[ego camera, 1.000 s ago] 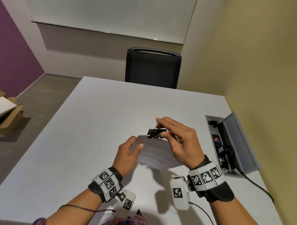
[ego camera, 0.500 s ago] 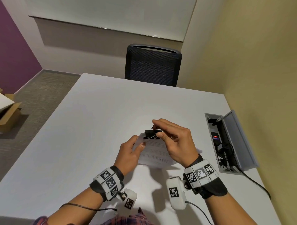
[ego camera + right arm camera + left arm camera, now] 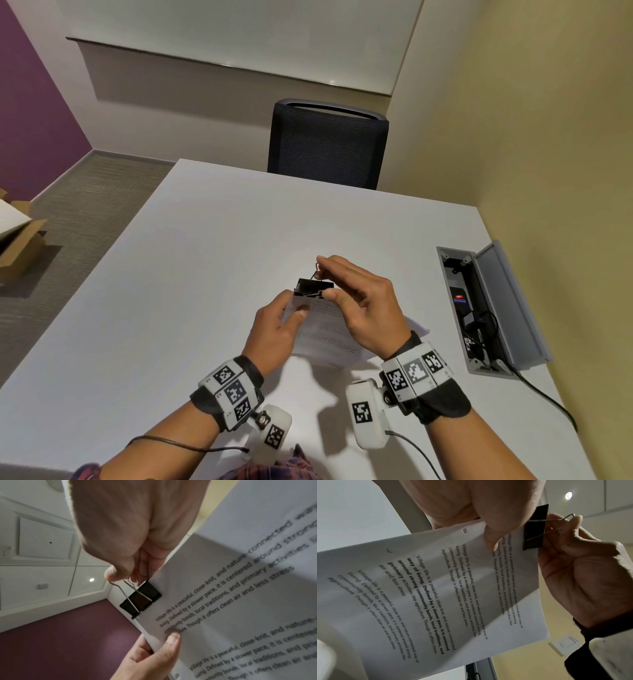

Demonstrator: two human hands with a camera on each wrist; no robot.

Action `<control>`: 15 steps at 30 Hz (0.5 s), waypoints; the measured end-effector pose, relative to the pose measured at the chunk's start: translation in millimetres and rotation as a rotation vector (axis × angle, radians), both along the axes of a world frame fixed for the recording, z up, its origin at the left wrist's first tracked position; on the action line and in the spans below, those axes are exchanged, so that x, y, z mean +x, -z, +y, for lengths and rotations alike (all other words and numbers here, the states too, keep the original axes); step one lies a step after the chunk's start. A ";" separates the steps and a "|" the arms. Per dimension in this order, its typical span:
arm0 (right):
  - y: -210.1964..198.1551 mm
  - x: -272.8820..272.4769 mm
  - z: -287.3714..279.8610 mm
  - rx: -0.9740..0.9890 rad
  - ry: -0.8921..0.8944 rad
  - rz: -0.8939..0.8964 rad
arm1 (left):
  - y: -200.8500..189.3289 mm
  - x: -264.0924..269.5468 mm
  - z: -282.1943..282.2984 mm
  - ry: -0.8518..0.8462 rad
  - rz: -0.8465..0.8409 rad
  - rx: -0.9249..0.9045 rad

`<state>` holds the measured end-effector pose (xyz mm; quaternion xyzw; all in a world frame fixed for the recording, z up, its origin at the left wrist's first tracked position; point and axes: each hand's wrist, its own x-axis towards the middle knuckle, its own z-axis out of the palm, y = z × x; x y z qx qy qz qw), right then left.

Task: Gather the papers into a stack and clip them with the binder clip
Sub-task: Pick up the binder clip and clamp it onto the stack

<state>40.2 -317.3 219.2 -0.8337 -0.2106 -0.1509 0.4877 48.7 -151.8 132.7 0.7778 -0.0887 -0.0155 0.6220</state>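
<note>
A stack of printed papers (image 3: 325, 335) is held a little above the white table. My left hand (image 3: 296, 308) pinches the stack's left edge near its top corner, thumb (image 3: 494, 524) on the printed face. A black binder clip (image 3: 313, 287) sits on the top edge of the stack, next to that thumb. My right hand (image 3: 324, 277) pinches the clip's two wire handles between thumb and index finger. The wrist views show the clip (image 3: 535, 528) (image 3: 141, 599) with its mouth over the edge of the papers (image 3: 240, 601).
The white table (image 3: 205, 274) stretches ahead and to the left. An open grey cable box (image 3: 479, 308) with a cord is set into its right side. A black chair (image 3: 325, 144) stands at the far edge. On the floor at left lies a cardboard box (image 3: 17, 240).
My right hand has brought the clip left and down onto the top edge of the stack, closer to the left thumb. The left hand keeps its hold on the papers.
</note>
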 end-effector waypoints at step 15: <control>12.3 -13.7 -21.6 0.075 0.219 0.031 | 3.0 -0.1 15.2 -0.015 -0.008 -0.041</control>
